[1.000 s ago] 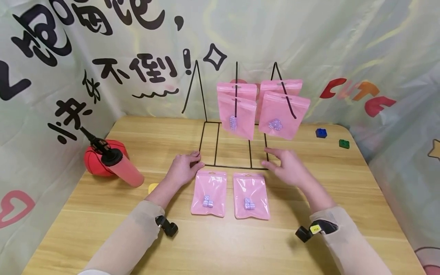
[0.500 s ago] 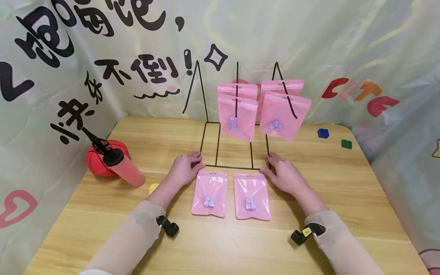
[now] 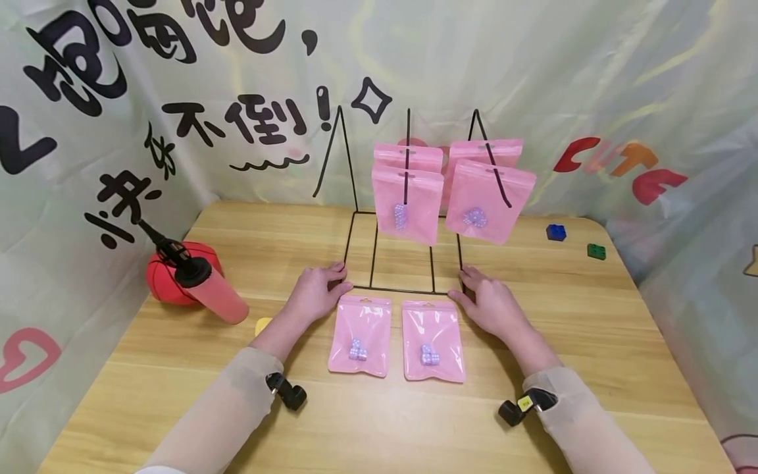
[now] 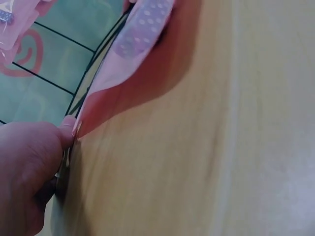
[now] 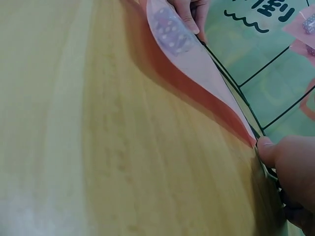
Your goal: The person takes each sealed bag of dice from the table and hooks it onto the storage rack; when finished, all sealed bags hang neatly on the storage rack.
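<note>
A black wire display rack (image 3: 403,289) stands on the table, its base flat and its hooks rising at the back. My left hand (image 3: 314,293) holds the base's front left corner between thumb and fingers. At the front right corner my right hand (image 3: 491,299) grips the same base. Two pink zip bags hang one behind the other on the middle hook, the front bag (image 3: 408,197) showing dice inside. Two more hang on the right hook, with a front bag (image 3: 488,197). Flat before the rack lie a left bag (image 3: 362,322) and a right bag (image 3: 432,326), each with dice.
A pink tumbler (image 3: 219,296) with a black lid and a red ball (image 3: 168,289) stand at the left. A yellow thing (image 3: 263,324) is partly hidden by the left arm. Blue (image 3: 556,232) and green (image 3: 596,251) toy bricks lie at the back right. A printed cloth (image 3: 533,79) hangs behind.
My right hand has moved slightly left and its fingers have come in around the rack's front right corner. The left hand stays at its corner. The bags look unchanged.
</note>
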The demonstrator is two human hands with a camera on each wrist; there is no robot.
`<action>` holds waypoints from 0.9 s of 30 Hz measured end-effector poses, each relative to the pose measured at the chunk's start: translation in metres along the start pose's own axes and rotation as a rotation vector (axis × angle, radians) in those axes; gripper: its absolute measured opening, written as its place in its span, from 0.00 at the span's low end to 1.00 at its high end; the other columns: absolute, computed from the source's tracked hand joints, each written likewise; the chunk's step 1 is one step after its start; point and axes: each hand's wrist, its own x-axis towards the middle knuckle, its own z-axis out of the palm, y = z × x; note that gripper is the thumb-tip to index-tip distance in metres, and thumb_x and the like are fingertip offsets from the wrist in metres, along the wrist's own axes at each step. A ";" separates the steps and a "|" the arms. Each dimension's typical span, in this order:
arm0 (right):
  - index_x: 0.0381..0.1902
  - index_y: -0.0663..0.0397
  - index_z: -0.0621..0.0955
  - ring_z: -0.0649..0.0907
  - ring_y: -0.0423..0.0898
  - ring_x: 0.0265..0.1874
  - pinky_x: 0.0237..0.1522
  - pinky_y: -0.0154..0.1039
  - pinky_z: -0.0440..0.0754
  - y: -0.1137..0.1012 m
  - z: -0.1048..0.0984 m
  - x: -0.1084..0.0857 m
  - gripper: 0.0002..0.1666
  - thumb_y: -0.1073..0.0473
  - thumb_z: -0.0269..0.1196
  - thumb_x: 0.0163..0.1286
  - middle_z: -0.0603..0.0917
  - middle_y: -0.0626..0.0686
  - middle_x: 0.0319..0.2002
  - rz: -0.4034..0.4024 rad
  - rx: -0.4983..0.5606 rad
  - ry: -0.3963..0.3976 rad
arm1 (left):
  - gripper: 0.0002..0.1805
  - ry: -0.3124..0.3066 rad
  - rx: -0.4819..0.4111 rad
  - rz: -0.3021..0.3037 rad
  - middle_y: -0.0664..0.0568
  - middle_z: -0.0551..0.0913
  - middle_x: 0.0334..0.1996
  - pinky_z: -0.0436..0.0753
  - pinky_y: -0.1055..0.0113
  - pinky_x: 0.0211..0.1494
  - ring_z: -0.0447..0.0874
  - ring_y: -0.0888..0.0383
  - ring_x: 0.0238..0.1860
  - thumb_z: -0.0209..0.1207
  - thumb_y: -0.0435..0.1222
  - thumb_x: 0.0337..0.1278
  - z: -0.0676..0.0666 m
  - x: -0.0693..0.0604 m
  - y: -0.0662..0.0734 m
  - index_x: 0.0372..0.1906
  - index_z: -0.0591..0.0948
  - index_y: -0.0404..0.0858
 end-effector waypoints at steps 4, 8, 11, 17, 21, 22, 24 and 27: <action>0.67 0.74 0.77 0.74 0.70 0.70 0.70 0.64 0.72 -0.001 -0.001 0.001 0.35 0.48 0.66 0.78 0.73 0.72 0.71 0.000 -0.020 -0.005 | 0.25 -0.016 0.005 -0.001 0.44 0.79 0.68 0.69 0.48 0.76 0.74 0.41 0.71 0.69 0.44 0.71 -0.002 0.001 0.001 0.64 0.83 0.32; 0.67 0.74 0.77 0.74 0.71 0.69 0.70 0.64 0.73 0.000 -0.001 0.002 0.35 0.48 0.67 0.78 0.73 0.72 0.70 0.014 -0.023 -0.018 | 0.26 -0.039 0.026 0.021 0.43 0.79 0.68 0.70 0.47 0.76 0.74 0.40 0.71 0.69 0.45 0.72 -0.005 0.001 0.002 0.64 0.83 0.32; 0.67 0.73 0.77 0.74 0.72 0.68 0.69 0.65 0.73 0.001 -0.001 0.002 0.35 0.48 0.67 0.78 0.73 0.72 0.70 0.031 -0.013 -0.027 | 0.27 -0.058 0.036 0.032 0.42 0.79 0.69 0.70 0.47 0.76 0.74 0.40 0.72 0.68 0.46 0.72 -0.009 -0.002 0.004 0.65 0.83 0.32; 0.68 0.72 0.77 0.74 0.71 0.68 0.69 0.64 0.73 0.000 -0.002 0.003 0.35 0.47 0.67 0.78 0.73 0.72 0.71 0.040 -0.006 -0.041 | 0.25 -0.028 -0.017 -0.006 0.42 0.83 0.66 0.73 0.46 0.75 0.76 0.41 0.70 0.68 0.45 0.71 -0.019 -0.016 0.013 0.64 0.85 0.34; 0.68 0.72 0.77 0.74 0.71 0.68 0.69 0.64 0.73 -0.002 -0.003 0.003 0.35 0.48 0.67 0.78 0.72 0.72 0.71 0.044 0.000 -0.040 | 0.21 0.005 -0.056 -0.027 0.44 0.88 0.57 0.79 0.46 0.70 0.83 0.43 0.64 0.70 0.44 0.70 -0.024 -0.030 0.018 0.58 0.88 0.34; 0.68 0.72 0.77 0.74 0.71 0.68 0.69 0.64 0.73 -0.002 -0.004 0.003 0.35 0.48 0.67 0.78 0.72 0.71 0.71 0.047 0.002 -0.041 | 0.20 0.006 -0.063 -0.035 0.44 0.89 0.55 0.80 0.46 0.68 0.85 0.44 0.62 0.70 0.43 0.69 -0.025 -0.034 0.019 0.57 0.88 0.34; 0.68 0.72 0.77 0.74 0.70 0.69 0.70 0.64 0.73 -0.003 -0.004 0.003 0.35 0.48 0.67 0.78 0.72 0.71 0.71 0.052 0.006 -0.044 | 0.20 0.005 -0.085 -0.055 0.44 0.90 0.53 0.83 0.47 0.64 0.88 0.45 0.58 0.71 0.43 0.69 -0.026 -0.042 0.020 0.57 0.88 0.34; 0.68 0.72 0.77 0.73 0.70 0.69 0.70 0.64 0.72 -0.003 -0.004 0.002 0.35 0.48 0.67 0.78 0.72 0.72 0.71 0.057 0.013 -0.045 | 0.20 0.008 -0.103 -0.087 0.45 0.91 0.51 0.86 0.49 0.60 0.90 0.48 0.52 0.71 0.43 0.67 -0.026 -0.051 0.022 0.57 0.88 0.34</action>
